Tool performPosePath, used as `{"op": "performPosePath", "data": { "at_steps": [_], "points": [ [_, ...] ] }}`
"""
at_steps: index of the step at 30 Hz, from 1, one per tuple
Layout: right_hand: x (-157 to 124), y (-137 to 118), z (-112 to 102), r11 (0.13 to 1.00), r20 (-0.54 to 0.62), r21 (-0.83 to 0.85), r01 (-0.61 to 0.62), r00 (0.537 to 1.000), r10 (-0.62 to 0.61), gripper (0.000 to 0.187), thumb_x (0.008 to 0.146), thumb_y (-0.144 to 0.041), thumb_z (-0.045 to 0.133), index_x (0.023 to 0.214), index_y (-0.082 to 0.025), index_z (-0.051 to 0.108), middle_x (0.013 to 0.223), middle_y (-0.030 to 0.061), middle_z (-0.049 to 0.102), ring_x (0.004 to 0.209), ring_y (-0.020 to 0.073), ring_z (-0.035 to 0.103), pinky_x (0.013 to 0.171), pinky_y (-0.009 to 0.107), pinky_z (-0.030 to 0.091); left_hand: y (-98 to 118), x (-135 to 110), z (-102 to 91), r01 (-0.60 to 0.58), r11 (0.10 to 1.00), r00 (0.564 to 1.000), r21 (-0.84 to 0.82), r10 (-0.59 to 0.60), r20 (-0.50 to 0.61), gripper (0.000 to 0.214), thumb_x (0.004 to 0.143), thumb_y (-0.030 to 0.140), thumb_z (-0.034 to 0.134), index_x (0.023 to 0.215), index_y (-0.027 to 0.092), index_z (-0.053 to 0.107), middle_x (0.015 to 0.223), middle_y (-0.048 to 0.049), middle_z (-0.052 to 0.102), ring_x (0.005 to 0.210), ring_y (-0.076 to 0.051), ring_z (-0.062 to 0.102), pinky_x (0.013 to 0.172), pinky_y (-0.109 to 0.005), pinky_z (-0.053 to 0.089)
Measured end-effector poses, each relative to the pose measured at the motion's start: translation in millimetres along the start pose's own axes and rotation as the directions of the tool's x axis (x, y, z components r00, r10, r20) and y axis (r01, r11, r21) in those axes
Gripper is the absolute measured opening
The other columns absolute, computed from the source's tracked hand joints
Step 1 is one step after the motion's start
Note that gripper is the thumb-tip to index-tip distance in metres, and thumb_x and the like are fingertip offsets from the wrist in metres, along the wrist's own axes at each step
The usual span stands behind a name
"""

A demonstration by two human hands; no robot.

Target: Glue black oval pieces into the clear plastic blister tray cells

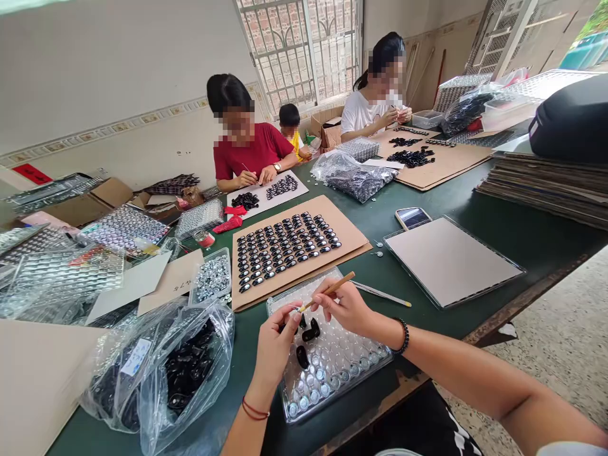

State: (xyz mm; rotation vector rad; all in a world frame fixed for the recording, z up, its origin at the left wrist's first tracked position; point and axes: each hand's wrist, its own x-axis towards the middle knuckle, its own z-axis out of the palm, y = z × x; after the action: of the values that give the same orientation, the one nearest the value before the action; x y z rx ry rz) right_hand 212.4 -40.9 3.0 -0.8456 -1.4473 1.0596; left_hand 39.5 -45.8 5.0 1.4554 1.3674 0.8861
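My left hand [275, 345] is pinched on a small black part, mostly covered by the fingers. My right hand [349, 310] grips a thin wooden stick [338, 284], and its pale tip meets the part at my left fingertips. Both hands are above a clear plastic tray [289, 411] with rows of round cells. Silvery round pieces [314, 396] fill its near rows. Glossy black curved parts [303, 356] lie loose on top of the tray, below my hands. Just past my right hand, metal tweezers [382, 294] rest on the green table [456, 323].
Beyond the tray, cardboard [351, 253] carries rows of black parts with silvery tops. A plastic bag of black parts [190, 361] and a box of small silvery pieces [212, 275] stand left. A covered tray [456, 259] and phone [413, 218] lie right. Co-workers sit opposite.
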Motion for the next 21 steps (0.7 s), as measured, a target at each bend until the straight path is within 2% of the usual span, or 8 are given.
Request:
{"op": "performPosePath", "data": {
  "at_steps": [4,8,13,21],
  "points": [
    [0.1,-1.9,0.0,1.0,-0.011,0.01,0.007,1.0,-0.007,0.026,0.083,-0.041,0.047,0.075,-0.016,0.05,0.063,0.0017,0.06,0.038,0.0066,0.049,0.038,0.018,0.041,2.7,-1.8,0.0,0.001,0.999,1.0,0.042,-0.001,0.001,0.04,0.07,0.046,0.058,0.096,0.015,0.062,0.052,0.0043,0.045,0.045,-0.008,0.034,0.045,-0.02,0.026],
    [-0.3,-2.8,-0.7,0.999,-0.022,-0.025,0.024,0.999,-0.024,0.027,0.084,-0.041,0.046,0.074,-0.016,0.05,0.063,0.0017,0.061,0.039,0.0067,0.049,0.038,0.018,0.041,2.0,-1.6,0.6,-0.026,0.996,0.999,0.081,0.028,-0.032,0.039,0.07,0.046,0.058,0.093,0.015,0.063,0.056,0.0035,0.046,0.048,-0.009,0.036,0.047,-0.021,0.029],
    [-0.1,-3.1,-3.7,1.0,-0.107,-0.017,0.014,0.994,-0.016,0.028,0.085,-0.04,0.042,0.071,-0.016,0.048,0.062,0.0011,0.059,0.039,0.006,0.047,0.038,0.018,0.039,-1.0,1.0,-1.2,-0.031,0.991,0.996,0.132,0.041,-0.073,0.038,0.071,0.045,0.057,0.094,0.016,0.063,0.055,0.0045,0.042,0.05,-0.009,0.037,0.049,-0.02,0.03],
    [-1.7,-2.1,-3.9,0.999,-0.163,0.023,0.031,0.986,-0.027,0.022,0.086,-0.034,0.045,0.074,-0.016,0.049,0.061,0.0002,0.058,0.039,0.0061,0.046,0.038,0.018,0.036,1.8,-0.1,0.2,-0.025,0.996,0.999,0.087,0.023,0.031,0.035,0.075,0.043,0.052,0.095,0.015,0.061,0.052,0.0051,0.041,0.047,-0.009,0.036,0.046,-0.02,0.029]
  ]
}}
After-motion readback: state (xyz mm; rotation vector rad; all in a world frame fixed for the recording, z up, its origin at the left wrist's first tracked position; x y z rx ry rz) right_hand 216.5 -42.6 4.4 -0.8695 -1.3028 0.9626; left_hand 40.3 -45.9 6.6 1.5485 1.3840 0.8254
